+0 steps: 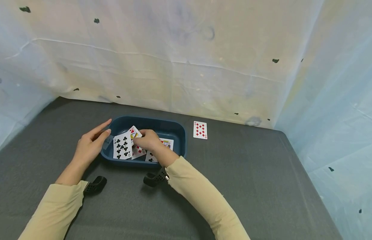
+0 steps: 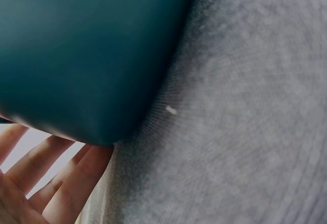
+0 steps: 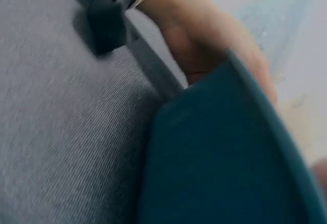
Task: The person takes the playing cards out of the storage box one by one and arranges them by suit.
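Note:
In the head view a dark blue plastic tub [image 1: 180, 128] holds several loose playing cards. My left hand [image 1: 87, 146] lies at the tub's left end, its fingers fairly straight; the left wrist view shows fingers [image 2: 76, 183] against the outer wall. Reaching over the near rim, my right hand [image 1: 148, 139] has curled fingers and pinches a tilted heart face card [image 1: 133, 130]; its fingertips are partly hidden. A nine of clubs [image 1: 122, 146] leans at the tub's left side. Under the right hand lie a diamond card [image 1: 139, 151], a club card [image 1: 150, 157] and another face card [image 1: 168, 142].
A ten of diamonds [image 1: 200, 130] lies face up on the grey cloth-covered table [image 1: 258, 180], right of the tub. Pale sheeting [image 1: 174, 66] with dark marks rises behind the table and along its sides. Both wrists wear black camera mounts [image 1: 96, 185] close to the tabletop.

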Demonstrator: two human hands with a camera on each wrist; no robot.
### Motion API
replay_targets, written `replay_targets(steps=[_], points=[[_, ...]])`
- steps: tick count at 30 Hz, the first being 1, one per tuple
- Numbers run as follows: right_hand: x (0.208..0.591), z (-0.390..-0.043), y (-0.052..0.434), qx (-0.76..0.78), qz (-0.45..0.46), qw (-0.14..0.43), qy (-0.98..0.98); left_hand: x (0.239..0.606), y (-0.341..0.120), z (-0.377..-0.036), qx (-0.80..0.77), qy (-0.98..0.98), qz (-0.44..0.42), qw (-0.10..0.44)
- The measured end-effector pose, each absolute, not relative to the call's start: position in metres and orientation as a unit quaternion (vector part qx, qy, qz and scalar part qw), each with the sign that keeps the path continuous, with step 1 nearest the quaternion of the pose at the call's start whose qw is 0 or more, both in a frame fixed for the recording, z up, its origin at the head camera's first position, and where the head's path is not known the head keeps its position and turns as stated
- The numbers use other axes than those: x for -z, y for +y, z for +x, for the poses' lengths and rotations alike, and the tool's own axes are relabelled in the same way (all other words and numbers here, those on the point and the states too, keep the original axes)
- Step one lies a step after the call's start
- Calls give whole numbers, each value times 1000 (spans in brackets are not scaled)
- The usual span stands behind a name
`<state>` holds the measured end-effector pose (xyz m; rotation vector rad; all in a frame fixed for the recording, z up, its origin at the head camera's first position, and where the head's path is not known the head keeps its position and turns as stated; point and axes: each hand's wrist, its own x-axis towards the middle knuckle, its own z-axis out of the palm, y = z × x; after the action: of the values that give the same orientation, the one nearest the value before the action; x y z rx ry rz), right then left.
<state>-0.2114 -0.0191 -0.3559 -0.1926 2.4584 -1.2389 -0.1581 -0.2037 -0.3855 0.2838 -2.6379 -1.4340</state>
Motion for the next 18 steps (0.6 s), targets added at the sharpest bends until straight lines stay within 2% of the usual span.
replay_targets(steps=[4,9,13,18], points=[[358,-211,-21,282,-157,203,925,386,-204,-158,474,-874,88,64],[358,-208,-23,148,-193,201,949,385,-204,-157,473,-875,82,67],[353,-207,-19,101,-197,189,957,385,-204,-157,474,-875,82,63],[350,-210,-15,81,-197,211,954,387,-205,-156,473,-875,85,65]])
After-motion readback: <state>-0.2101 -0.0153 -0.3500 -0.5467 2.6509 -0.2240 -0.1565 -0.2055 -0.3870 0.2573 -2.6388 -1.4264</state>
